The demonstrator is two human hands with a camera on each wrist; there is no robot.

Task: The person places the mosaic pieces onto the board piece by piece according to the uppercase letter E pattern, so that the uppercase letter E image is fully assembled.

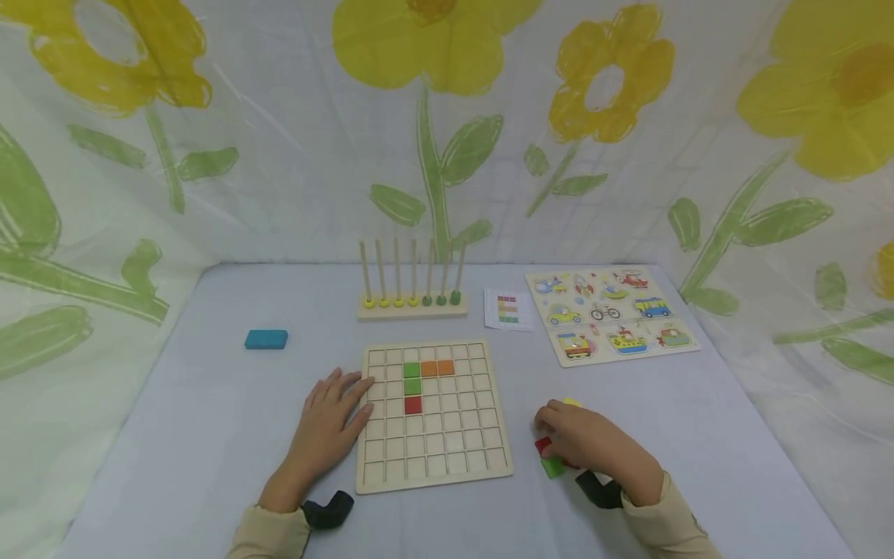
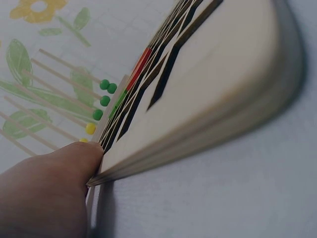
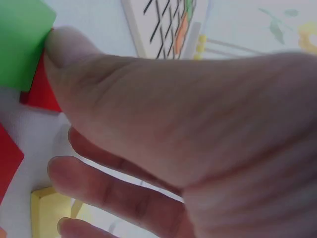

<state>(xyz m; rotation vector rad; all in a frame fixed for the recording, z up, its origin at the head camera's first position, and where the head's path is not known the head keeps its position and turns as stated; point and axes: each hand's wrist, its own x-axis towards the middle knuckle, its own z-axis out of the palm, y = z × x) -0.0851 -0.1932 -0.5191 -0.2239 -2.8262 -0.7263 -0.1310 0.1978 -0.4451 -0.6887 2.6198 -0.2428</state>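
My left hand (image 1: pixel 324 427) lies at the left edge of a wooden grid board (image 1: pixel 450 462), fingers spread, fingertips at its rim. In the left wrist view the thumb (image 2: pixel 74 161) overlaps the board's edge. On the grid sit two green tiles (image 1: pixel 412 386), two orange tiles (image 1: pixel 445 367) and a red tile (image 1: pixel 413 404). Right of the board my right hand (image 1: pixel 590 439) is over loose tiles. Its thumb (image 3: pixel 74 47) touches a red tile (image 3: pixel 43 94) beside a green tile (image 3: pixel 25 44); the other fingers are apart from it. A yellow tile (image 3: pixel 49 213) lies near the fingertips, and the hand partly hides more tiles.
Behind the board stands a peg rack (image 1: pixel 412 310) with yellow and green beads. A pattern card (image 1: pixel 508 310) and a vehicle picture puzzle (image 1: pixel 611 317) lie at the back right. A blue block (image 1: pixel 266 339) is on the left. Flowered cloth (image 1: pixel 293 155) hangs behind the table.
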